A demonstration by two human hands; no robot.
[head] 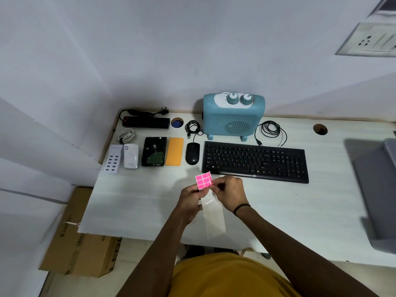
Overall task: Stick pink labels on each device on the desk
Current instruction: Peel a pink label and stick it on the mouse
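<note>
Left hand grips pink label sheet above desk, steadying it; right hand pinches its edge, likely peeling one; devices unlabelled.

Bright pink label sheet gridded with pale lines, teal heater with dotted grille, black keyboard, black mouse, orange slab, white charger, white desk, mustard shirt.
</note>
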